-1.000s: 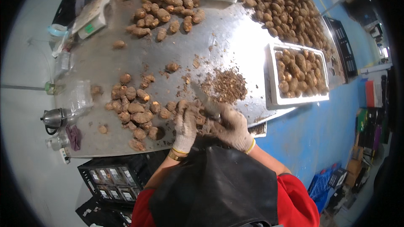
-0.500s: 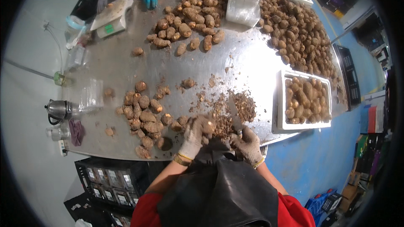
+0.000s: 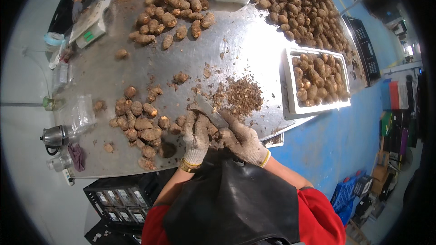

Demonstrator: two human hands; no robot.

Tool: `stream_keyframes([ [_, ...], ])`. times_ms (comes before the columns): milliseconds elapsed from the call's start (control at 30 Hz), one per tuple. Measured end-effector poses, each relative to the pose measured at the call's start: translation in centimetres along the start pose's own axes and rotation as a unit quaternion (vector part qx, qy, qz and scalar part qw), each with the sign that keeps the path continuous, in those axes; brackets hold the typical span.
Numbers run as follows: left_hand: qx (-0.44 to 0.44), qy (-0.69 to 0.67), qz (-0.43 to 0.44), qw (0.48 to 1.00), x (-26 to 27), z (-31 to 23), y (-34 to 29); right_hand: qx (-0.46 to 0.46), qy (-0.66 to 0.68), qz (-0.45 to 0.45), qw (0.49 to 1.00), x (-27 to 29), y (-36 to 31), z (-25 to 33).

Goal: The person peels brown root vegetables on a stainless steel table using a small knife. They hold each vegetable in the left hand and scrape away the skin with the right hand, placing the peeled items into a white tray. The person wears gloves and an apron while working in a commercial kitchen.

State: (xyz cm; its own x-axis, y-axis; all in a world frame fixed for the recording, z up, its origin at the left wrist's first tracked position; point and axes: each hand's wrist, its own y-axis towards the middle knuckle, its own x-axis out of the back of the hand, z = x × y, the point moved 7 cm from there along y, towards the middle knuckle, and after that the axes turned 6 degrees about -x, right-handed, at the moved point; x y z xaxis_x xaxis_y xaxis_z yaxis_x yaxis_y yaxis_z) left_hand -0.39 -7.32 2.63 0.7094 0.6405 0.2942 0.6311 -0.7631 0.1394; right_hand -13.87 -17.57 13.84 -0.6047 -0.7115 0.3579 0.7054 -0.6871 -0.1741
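Taro root sits gripped in the left hand at the table's 6 o'clock edge; right hand is clamped on a knife. Probably best trimmed with shallow strokes, blade angled off the fingers.

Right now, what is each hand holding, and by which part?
Left hand is wrapped around a brown root, covering most of it. Right hand grips a knife by its handle end, the blade pointing up and left over the root.
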Motion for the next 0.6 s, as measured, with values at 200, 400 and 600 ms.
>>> stream_keyframes([
  [200,-0.011,-0.061,0.021,0.998,0.1,-1.7,0.2,-0.144,-0.179,-0.027,0.973,1.9,1.1,-3.9],
  [400,0.243,-0.346,-0.093,0.901,-0.1,-3.9,-0.1,-0.018,0.090,-0.042,0.995,1.6,-0.5,-0.4],
  [600,-0.062,-0.053,-0.029,0.996,1.5,-3.9,0.4,-0.003,0.004,0.018,1.000,0.2,-0.8,0.4],
])
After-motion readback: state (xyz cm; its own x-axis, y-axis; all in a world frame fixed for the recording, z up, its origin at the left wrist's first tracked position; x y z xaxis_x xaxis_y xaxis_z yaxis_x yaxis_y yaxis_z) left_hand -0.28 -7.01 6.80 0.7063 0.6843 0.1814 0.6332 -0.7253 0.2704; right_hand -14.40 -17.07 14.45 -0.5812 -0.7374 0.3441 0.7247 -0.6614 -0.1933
